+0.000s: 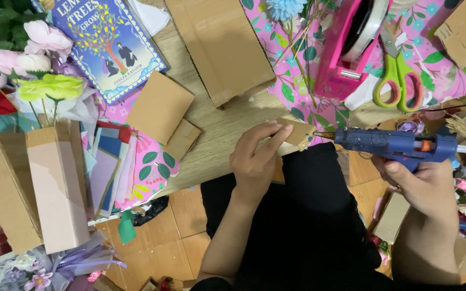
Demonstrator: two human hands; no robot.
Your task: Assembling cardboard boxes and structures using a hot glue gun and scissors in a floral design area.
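Head view: we are pinching a small brown cardboard piece [296,134] in our left hand [254,161], above our lap. Our right hand [422,186] is gripping a blue glue gun [392,144], its tip pointing left, touching the piece's right edge.

one camera | on my head | looks straight down | close over my lap and worktop [217,134]

A home craft corner. Around the pink tape dispenser [349,48] on the desk [217,134] lie cardboard pieces [219,46], green scissors [397,75] and floral wrapping paper [297,81]. Artificial flowers [44,40] stand far to its left.
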